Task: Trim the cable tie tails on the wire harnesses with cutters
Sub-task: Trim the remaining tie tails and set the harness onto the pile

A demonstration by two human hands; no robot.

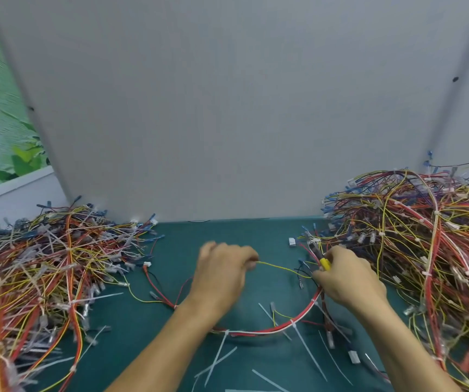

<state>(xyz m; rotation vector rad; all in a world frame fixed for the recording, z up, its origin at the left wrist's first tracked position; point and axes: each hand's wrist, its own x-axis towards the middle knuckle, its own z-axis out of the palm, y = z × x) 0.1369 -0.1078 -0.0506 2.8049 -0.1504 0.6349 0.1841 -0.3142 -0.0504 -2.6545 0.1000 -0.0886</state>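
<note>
**A:** Where is the piece being worked on?

**B:** In the middle of the bench (171,250), toward its front edge. The harness (270,329) is a red and white bundle lying in a shallow arc that passes under both forearms.

**A:** Any ties on it?

**B:** Two white cable ties show on the arc, and each still has its full length. The left tail (217,355) and the right tail (308,352) both run toward the front edge.

**A:** And the hands?

**B:** The left hand (222,270) is over the middle of the bench. Its grip is narrow, with the fingertips pinching one end of a yellow wire (278,267). That wire stretches across to the fingers of the right hand (346,278). I cannot tell whether those fingers hold it too.

**A:** The cutters?

**B:** The cutters (324,263) are in the right hand, with its grip curled round them. Only a bit of yellow handle and a dark nose stick out past the knuckles, pointing toward the back edge. I cannot tell whether the blades are apart.

**A:** What else is there?

**B:** A left pile (44,264) of tangled harnesses runs along the left edge, and a taller right pile (425,236) runs along the right edge. Loose white strips (267,380) lie scattered near the front edge. A small white connector (292,241) lies just beyond the cutters, beside the right pile. A grey panel (227,108) stands along the back edge.
</note>
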